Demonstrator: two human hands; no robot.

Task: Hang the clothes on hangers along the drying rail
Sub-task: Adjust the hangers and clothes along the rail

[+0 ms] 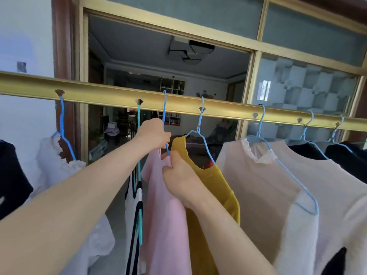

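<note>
Head view: where is the pink top [164, 225]?
— Just under the gold drying rail [228, 114], between a black-and-white striped top [137, 215] on a teal hanger [139, 147] and a mustard top [214, 185]. It sits on a blue wire hanger [164, 116].
— And the hands?
— The left hand [154, 133] is clamped round the neck of that blue wire hanger, fingers curled tight. The right hand [178, 179] is just below it, pinching the pink fabric at the collar.
— Is the hook on the rail?
— It reaches up across the rail's face, between two of the notches. Whether it is caught on anything, I cannot tell.
— What else hangs there?
— A white lacy garment [55, 165] to the left and a pale cream top [258, 185] to the right, each hung from the rail, and a dark garment [10, 175] at the far left. An open doorway [168, 66] behind the rail shows a dim room.
</note>
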